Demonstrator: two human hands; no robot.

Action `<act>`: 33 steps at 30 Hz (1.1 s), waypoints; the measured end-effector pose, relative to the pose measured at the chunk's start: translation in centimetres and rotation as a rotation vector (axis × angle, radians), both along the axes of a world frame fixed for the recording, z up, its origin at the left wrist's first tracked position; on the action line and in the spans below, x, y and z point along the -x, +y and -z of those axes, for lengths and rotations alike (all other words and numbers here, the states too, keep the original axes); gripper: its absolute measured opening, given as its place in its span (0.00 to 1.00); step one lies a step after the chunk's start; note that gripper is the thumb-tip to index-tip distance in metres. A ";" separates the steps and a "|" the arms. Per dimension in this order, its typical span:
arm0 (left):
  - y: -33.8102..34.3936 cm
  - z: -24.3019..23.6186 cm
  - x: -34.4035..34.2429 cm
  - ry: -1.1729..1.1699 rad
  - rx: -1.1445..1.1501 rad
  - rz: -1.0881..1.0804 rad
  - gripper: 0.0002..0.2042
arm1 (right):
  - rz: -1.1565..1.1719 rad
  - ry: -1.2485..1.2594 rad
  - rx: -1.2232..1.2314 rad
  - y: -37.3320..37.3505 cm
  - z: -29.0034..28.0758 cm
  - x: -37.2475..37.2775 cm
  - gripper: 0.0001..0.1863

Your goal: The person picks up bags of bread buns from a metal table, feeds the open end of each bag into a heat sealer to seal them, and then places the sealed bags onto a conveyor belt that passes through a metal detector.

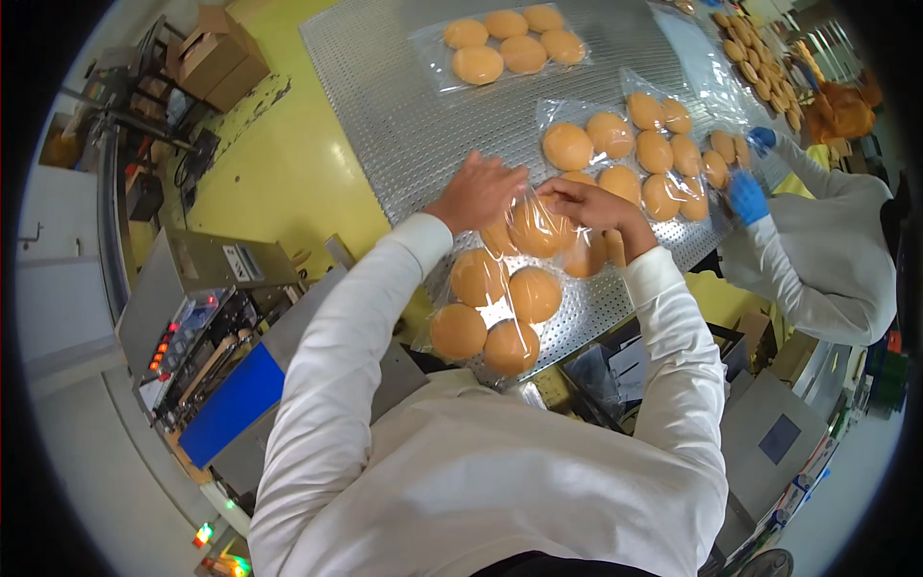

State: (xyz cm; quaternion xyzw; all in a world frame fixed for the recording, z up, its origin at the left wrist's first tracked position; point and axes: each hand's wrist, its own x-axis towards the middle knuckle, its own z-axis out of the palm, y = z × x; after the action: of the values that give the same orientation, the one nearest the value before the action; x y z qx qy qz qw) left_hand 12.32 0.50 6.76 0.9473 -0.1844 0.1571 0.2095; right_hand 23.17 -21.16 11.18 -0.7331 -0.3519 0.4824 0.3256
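Both my hands are at the far end of a clear plastic bag of buns (535, 294), close to the table's near edge. My left hand (479, 192) is closed on the bag's plastic at its upper left. On the right, my right hand (598, 208) has its fingers curled down onto the same bag; its fingertips press at the plastic above a bun. Round golden buns lie inside in pairs. Just beyond my right hand rests another bag of buns (568, 147), partly covered by it. Farther off lies a flat bag of buns (522, 54).
The perforated metal table (413, 135) stretches ahead. At right a co-worker in white with blue gloves (748, 197) handles a bag of buns (658, 154). Loose buns (760, 58) are heaped at the far right. A machine with lit buttons (183, 337) stands at left; a cardboard box (219, 60) is behind.
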 end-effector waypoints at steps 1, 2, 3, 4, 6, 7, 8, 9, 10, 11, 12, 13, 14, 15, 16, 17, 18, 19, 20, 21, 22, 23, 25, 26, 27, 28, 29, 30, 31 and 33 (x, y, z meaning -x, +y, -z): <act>1.2 0.1 0.2 -0.001 -0.030 -0.010 0.10 | -0.014 -0.022 0.010 0.7 0.7 0.0 0.20; 2.5 0.1 0.7 0.003 -0.066 -0.027 0.10 | -0.035 -0.038 0.014 2.1 1.1 0.3 0.20; 3.9 -0.1 1.2 0.047 -0.101 -0.084 0.10 | -0.057 -0.057 0.011 3.7 1.4 0.8 0.20; 5.1 -0.4 1.7 0.092 -0.136 -0.140 0.10 | -0.022 -0.069 0.015 5.1 1.4 1.5 0.22; 6.9 -0.8 2.4 0.107 -0.135 -0.239 0.12 | -0.136 -0.255 -0.068 6.4 2.5 0.8 0.21; 7.6 -0.5 2.8 0.093 -0.101 -0.285 0.14 | -0.189 -0.348 -0.110 7.1 3.3 0.3 0.20; 8.3 0.0 3.3 0.079 -0.065 -0.336 0.17 | -0.192 -0.419 -0.078 7.9 4.0 -0.6 0.18; 8.5 1.0 3.7 0.022 0.037 -0.439 0.19 | -0.192 -0.494 -0.041 8.8 4.3 -1.4 0.16; 8.2 2.3 3.8 -0.036 0.140 -0.539 0.21 | -0.188 -0.568 -0.005 9.4 4.8 -1.9 0.15; 8.0 3.8 4.0 -0.094 0.246 -0.643 0.23 | -0.218 -0.621 0.033 10.3 4.5 -2.0 0.14; 7.7 4.9 4.2 0.080 0.407 -0.682 0.23 | -0.249 -0.677 0.072 11.2 3.7 -2.1 0.13; 7.4 6.0 4.4 0.254 0.568 -0.714 0.23 | -0.278 -0.734 0.111 11.9 3.2 -2.1 0.12; 6.9 6.8 4.2 0.429 0.734 -0.728 0.24 | -0.295 -0.592 0.027 12.1 3.2 -2.0 0.12; 6.3 7.5 4.1 0.374 0.792 -0.769 0.23 | -0.315 -0.447 -0.056 12.2 3.7 -1.7 0.12; 5.8 8.1 4.0 0.319 0.850 -0.810 0.22 | -0.334 -0.302 -0.136 12.3 4.0 -1.5 0.12; 5.2 7.9 4.0 0.273 0.908 -0.847 0.21 | -0.351 -0.429 -0.023 12.2 4.4 -1.3 0.12; 5.0 7.7 3.9 0.312 0.936 -0.848 0.20 | -0.368 -0.555 0.091 12.1 4.7 -1.2 0.12; 4.9 7.5 3.7 0.351 0.964 -0.848 0.19 | -0.383 -0.681 0.205 11.9 5.0 -1.1 0.12; 4.8 7.3 3.8 0.389 0.988 -0.853 0.18 | -0.400 -0.691 0.244 12.2 4.9 -0.6 0.12; 4.6 7.5 4.0 0.373 0.932 -0.863 0.16 | -0.417 -0.700 0.283 12.5 4.7 0.2 0.12; 4.3 7.5 4.2 0.356 0.876 -0.873 0.15 | -0.434 -0.710 0.323 12.9 4.6 0.6 0.12; 4.0 7.6 4.4 0.340 0.818 -0.877 0.14 | -0.361 -0.472 0.163 12.8 5.2 0.8 0.11; 4.2 7.8 4.6 0.289 0.775 -0.988 0.12 | -0.196 0.001 -0.153 12.5 6.9 0.8 0.11; 4.6 7.7 4.8 0.261 0.749 -1.051 0.11 | -0.084 0.163 -0.049 12.6 6.7 0.5 0.12; 5.0 7.7 5.1 0.246 0.748 -1.076 0.11 | -0.047 -0.006 -0.078 12.2 7.1 0.0 0.12; 5.2 7.6 5.4 0.231 0.747 -1.101 0.11 | -0.008 -0.175 -0.107 11.5 7.7 -0.9 0.12; 5.3 7.5 5.9 0.217 0.743 -1.126 0.10 | 0.033 -0.341 -0.138 10.8 8.2 -1.6 0.12; 5.6 7.5 6.4 0.207 0.777 -1.138 0.10 | 0.110 -0.524 -0.144 10.3 7.6 -2.0 0.14; 5.7 7.5 7.0 0.196 0.811 -1.151 0.10 | 0.252 -0.512 -0.079 9.8 7.5 -2.1 0.16; 5.9 7.4 7.9 0.161 0.927 -1.159 0.10 | 0.532 -0.488 0.041 8.9 7.6 -2.3 0.20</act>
State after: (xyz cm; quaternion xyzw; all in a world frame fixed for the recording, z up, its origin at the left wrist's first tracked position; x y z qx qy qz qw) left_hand 4.41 6.42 -0.68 0.7159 0.4456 0.2340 0.4839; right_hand 25.48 -12.24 3.56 -0.8990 -0.2065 0.1987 0.3312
